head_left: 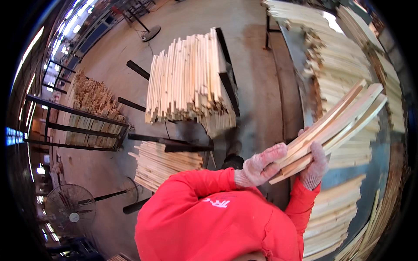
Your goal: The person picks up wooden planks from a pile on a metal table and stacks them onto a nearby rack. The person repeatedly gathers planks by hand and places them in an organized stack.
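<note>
A small bundle of pale wooden strips (335, 126) slants up to the right in front of my red-sleeved body. My left hand (261, 165), in a whitish knit glove with pink stains, presses against the left side of the bundle near its lower end. From the other side my right hand (317, 163), gloved alike, wraps its fingers around the strips. Beneath the bundle, rows of similar strips (344, 69) lie on a grey-blue table (370, 182) at my right. Part of each hand is hidden by the wood.
Ahead stands a dark metal rack (226, 78) loaded with stacked strips (185, 74). A lower stack (163, 163) sits near my left arm. Farther left are another filled rack (78, 119) and a pedestal fan (72, 209). More strips (333, 213) lie on the table's near part.
</note>
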`<state>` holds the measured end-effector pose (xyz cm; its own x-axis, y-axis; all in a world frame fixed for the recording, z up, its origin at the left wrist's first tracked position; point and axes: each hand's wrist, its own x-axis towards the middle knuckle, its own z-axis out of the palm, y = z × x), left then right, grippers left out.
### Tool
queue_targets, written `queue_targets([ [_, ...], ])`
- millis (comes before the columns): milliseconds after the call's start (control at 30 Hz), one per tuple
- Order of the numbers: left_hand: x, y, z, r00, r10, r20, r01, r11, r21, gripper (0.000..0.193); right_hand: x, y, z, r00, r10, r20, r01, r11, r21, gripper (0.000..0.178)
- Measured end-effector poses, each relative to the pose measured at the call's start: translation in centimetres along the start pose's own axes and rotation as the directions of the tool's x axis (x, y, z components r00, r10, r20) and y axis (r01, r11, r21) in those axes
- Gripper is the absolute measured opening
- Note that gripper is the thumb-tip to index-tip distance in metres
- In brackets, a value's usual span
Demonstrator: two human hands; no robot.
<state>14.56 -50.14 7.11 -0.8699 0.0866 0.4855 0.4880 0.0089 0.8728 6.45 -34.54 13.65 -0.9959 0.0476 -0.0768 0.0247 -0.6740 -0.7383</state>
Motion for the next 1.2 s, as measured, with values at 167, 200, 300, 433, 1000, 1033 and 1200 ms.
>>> queue_targets([
  [167,7.5,2.0,-15.8,0.896,-0.444,0.007,0.441,0.892,0.095,0.113,4.8,6.9,12.1,0.947,0.226,0.228,-0.124,0.912,-0.39,0.055],
  [200,9.0,1.9,-17.6,0.922,-0.378,-0.083,0.386,0.914,0.126,0.12,5.6,9.4,13.5,0.91,0.311,0.276,-0.132,0.846,-0.517,0.051],
  [300,13.9,1.6,-22.5,0.716,-0.482,-0.505,0.56,0.829,0.002,0.104,6.5,22.2,14.9,0.82,0.321,0.473,-0.119,0.905,-0.409,0.04],
  [433,10.1,-3.6,-31.5,0.516,-0.554,-0.653,0.475,0.82,-0.32,0.065,7.6,24.2,23.0,0.531,0.656,0.536,0.13,0.563,-0.816,0.086],
  [1000,-5.7,-22.4,-66.8,0.324,-0.427,-0.844,0.807,-0.341,0.483,0.078,7.5,23.9,10.5,0.611,0.79,0.049,-0.421,0.377,-0.825,0.068],
  [1033,-4.6,-24.4,-65.8,0.281,-0.437,-0.854,0.833,-0.331,0.444,0.073,7.3,24.3,10.2,0.624,0.781,0.003,-0.441,0.356,-0.824,0.068],
  [1200,-1.1,-25.3,-60.6,0.168,-0.198,-0.966,0.936,-0.274,0.219,0.064,6.1,25.7,11.2,0.635,0.772,0.026,-0.272,0.255,-0.928,0.066],
])
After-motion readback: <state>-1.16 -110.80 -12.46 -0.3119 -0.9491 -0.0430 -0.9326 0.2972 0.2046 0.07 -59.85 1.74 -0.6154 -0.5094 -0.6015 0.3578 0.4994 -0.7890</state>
